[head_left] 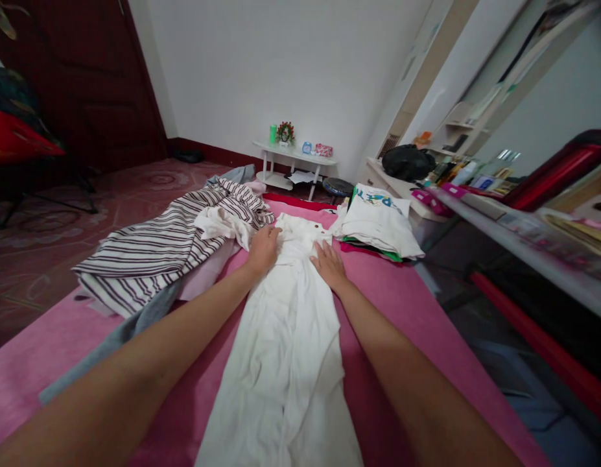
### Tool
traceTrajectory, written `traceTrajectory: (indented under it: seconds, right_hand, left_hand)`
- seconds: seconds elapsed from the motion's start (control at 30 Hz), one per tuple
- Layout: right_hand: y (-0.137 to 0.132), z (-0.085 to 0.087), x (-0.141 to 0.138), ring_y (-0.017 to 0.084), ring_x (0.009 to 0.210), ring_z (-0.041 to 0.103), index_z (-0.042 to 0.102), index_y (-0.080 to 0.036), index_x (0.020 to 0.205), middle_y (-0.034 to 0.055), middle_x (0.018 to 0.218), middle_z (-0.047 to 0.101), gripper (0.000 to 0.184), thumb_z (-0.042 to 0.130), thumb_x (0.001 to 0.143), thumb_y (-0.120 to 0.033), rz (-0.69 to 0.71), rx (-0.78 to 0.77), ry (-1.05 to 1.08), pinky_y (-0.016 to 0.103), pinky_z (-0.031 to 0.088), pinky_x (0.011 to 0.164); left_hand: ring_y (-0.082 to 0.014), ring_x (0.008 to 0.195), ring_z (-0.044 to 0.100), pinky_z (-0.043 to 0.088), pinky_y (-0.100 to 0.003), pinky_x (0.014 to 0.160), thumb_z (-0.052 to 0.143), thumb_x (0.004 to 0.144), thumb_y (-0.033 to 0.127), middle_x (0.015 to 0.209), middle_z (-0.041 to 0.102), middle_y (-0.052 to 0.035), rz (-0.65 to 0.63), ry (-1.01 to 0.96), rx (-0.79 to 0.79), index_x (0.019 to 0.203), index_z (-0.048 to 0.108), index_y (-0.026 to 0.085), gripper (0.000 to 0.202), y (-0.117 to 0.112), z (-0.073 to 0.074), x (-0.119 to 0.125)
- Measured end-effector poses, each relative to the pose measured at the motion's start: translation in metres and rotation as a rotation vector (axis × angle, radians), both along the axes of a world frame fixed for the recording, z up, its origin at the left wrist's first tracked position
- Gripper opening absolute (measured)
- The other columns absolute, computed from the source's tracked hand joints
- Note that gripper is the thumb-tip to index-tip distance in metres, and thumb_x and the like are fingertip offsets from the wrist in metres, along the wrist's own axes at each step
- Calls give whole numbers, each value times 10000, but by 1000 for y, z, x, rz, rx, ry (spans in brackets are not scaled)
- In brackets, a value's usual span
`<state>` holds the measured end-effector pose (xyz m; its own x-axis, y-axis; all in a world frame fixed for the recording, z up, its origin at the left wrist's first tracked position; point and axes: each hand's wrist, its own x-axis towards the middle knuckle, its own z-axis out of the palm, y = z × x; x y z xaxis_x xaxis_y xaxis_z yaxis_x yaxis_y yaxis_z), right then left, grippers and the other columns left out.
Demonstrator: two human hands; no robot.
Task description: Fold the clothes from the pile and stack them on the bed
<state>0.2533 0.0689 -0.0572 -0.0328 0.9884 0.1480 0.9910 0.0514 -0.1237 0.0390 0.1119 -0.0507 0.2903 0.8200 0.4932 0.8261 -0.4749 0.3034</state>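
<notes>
A pair of white pants (295, 324) lies lengthwise before me, its waist at the far end and its legs running toward me. The fabric is wrinkled, and a dark button shows near the waist. My left hand (264, 251) is closed at the left edge of the waist, fingers bent onto the cloth. On the right edge, just below the waistband, my right hand (329, 264) rests flat with its fingers apart. Beside my left hand is a crumpled white cloth (222, 224) on top of a striped garment (149, 250).
Everything lies on a pink bed cover (397, 324). A folded clothes stack (375, 224) sits at the far right. Grey cloth (110, 353) extends under the striped garment. Beyond are a small white table (295, 154), a cluttered desk (524, 237) and a dark red door (81, 84).
</notes>
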Motion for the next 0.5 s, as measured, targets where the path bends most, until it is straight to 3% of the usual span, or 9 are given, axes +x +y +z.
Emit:
traceTrajectory:
  seconds: [0.1, 0.27, 0.4, 0.5]
  right_hand:
    - [-34, 2, 2, 274, 1411, 205, 297, -190, 1460, 97, 1548, 213, 511, 297, 980, -366, 70, -56, 21, 463, 219, 1120]
    - [-104, 7, 12, 198, 1403, 247, 356, -95, 1427, 129, 1518, 283, 519, 330, 922, -215, 287, -82, 187, 387, 208, 1152]
    - [-158, 23, 13, 212, 1348, 360, 421, -142, 1392, 115, 1467, 389, 569, 434, 824, -176, 343, -124, 409, 412, 267, 1131]
    - [-195, 44, 10, 235, 1264, 462, 576, -173, 1239, 116, 1365, 513, 444, 522, 801, -225, 296, -187, 573, 405, 331, 1084]
  left_hand:
    - [-262, 1246, 399, 346, -435, 1020, 446, 809, 44, 1341, 451, -124, -125, 12, 63, 1183, 571, 176, 416, -21, 4, -5]
    - [-239, 1213, 439, 361, -414, 1018, 487, 831, 107, 1281, 518, -75, -373, -16, 69, 1028, 647, 213, 275, -65, 17, 6]
    - [-211, 1207, 464, 403, -345, 991, 426, 836, 60, 1334, 498, -71, -648, -16, 3, 1189, 588, 218, 419, -87, 33, 42]
    - [-197, 1171, 514, 441, -294, 925, 416, 881, 116, 1314, 530, -61, -798, 76, -82, 1314, 489, 242, 458, -94, 37, 66]
